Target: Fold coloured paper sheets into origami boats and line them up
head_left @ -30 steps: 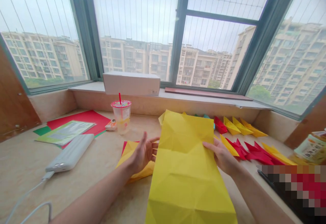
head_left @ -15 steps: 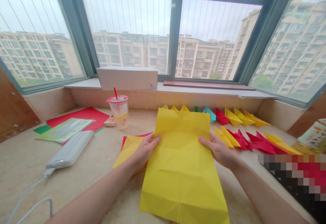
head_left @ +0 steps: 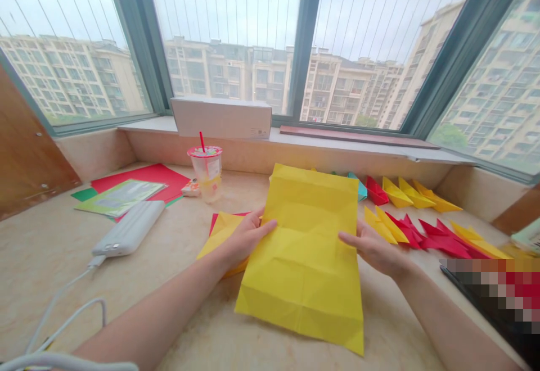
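Note:
A creased sheet of yellow paper [head_left: 307, 247] is held up between my hands, above the tabletop. My left hand [head_left: 253, 230] pinches its left edge, thumb on the front and fingers behind. At the right edge, my right hand [head_left: 369, 244] grips it the same way, with its fingers partly hidden by the sheet. Crossing folds run over the paper, and its lower end bends along a crease. Behind my left hand lies a folded yellow paper piece [head_left: 221, 230], with red paper showing under it.
Folded yellow paper boats [head_left: 396, 194] and red folded pieces [head_left: 442, 236] line the back right. A lidded cup with straw [head_left: 206, 174], a white power bank [head_left: 129, 230] with a cable and red paper sheets [head_left: 139, 177] are on the left. A dark pixelated object lies front right.
The sheet's lower end has risen and tilted, with both hands still holding its sides. The view has shifted, so the surroundings appear farther right and slightly higher.

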`<action>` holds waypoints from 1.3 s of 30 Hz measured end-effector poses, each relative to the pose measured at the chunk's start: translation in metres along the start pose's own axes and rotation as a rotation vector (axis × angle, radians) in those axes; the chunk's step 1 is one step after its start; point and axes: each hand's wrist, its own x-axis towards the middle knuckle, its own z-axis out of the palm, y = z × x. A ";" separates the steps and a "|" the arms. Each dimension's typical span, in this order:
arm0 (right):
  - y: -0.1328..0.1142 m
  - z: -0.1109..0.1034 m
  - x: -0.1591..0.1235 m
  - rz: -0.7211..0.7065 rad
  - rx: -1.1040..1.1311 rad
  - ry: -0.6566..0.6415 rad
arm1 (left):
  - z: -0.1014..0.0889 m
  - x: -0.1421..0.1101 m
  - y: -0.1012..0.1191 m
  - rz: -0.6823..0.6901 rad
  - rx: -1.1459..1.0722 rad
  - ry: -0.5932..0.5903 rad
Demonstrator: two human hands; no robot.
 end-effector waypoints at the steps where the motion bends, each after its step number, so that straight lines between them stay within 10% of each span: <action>1: 0.000 0.001 -0.001 0.025 -0.026 -0.033 | -0.001 0.002 -0.001 0.009 0.003 0.018; 16: 0.004 -0.008 0.010 0.012 0.081 0.384 | -0.013 0.008 -0.005 0.215 0.222 0.130; 23: 0.005 0.006 0.006 0.060 0.039 0.098 | -0.011 0.009 -0.005 0.297 0.272 0.217; 29: 0.014 0.013 0.010 -0.023 0.060 0.243 | -0.004 0.006 -0.001 0.155 -0.182 0.065; 39: 0.008 0.021 0.009 -0.115 0.108 0.322 | 0.009 0.000 0.001 0.072 0.122 0.065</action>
